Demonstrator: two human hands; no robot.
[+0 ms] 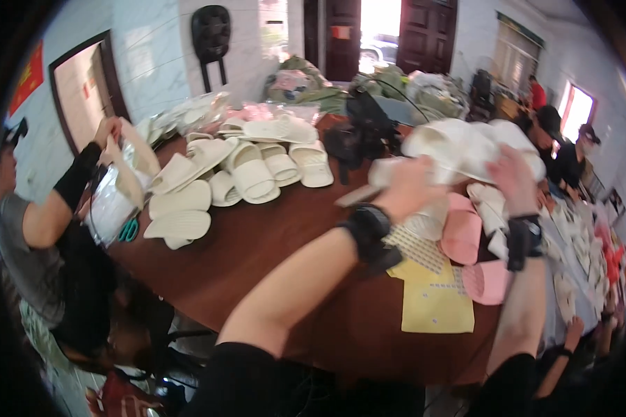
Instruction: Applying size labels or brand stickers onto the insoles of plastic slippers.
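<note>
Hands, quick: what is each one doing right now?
Left hand: closed on a white slipper raised above the brown table.
Right hand: gripping another white slipper; motion blur hides the finger detail.

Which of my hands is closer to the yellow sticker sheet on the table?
Left. Your left hand is raised just above the yellow sticker sheet; your right hand is farther off to its right, over the pink slippers.
</note>
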